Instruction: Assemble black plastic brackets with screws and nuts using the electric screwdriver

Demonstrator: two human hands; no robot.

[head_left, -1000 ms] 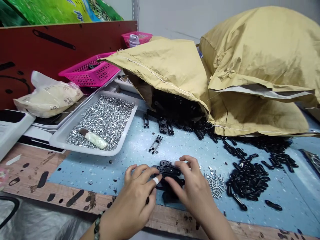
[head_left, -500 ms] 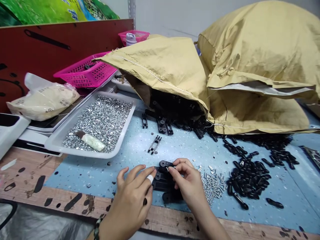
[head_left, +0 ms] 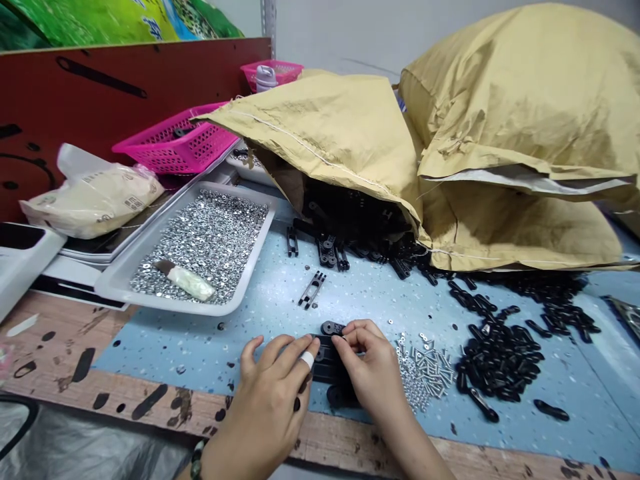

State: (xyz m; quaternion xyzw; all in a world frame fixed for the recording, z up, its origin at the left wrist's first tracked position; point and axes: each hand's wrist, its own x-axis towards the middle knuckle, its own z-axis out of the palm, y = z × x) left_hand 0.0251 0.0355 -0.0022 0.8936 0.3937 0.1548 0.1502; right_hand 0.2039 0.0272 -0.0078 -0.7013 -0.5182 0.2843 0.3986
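Note:
Both hands work at the near edge of a blue mat (head_left: 210,333). My left hand (head_left: 273,393), with a white band on one finger, lies with fingers spread and its fingertips on a black plastic assembly (head_left: 330,360). My right hand (head_left: 373,370) has its fingers curled in a pinch on the top of the same assembly. Just right of that hand lies a small heap of silver screws (head_left: 425,373). Further right is a pile of small black parts (head_left: 500,360).
A white tray (head_left: 120,283) full of small silver nuts holds a scoop (head_left: 183,279). Tan sacks (head_left: 500,133) spill black plastic pieces (head_left: 350,227) at the back. Pink baskets (head_left: 175,143), a plastic bag (head_left: 93,197) and a red board (head_left: 100,87) stand at the left.
My right hand's fingers have curled tighter and drawn closer over the black assembly. My left hand stays on it, fingers spread. The view has shifted slightly.

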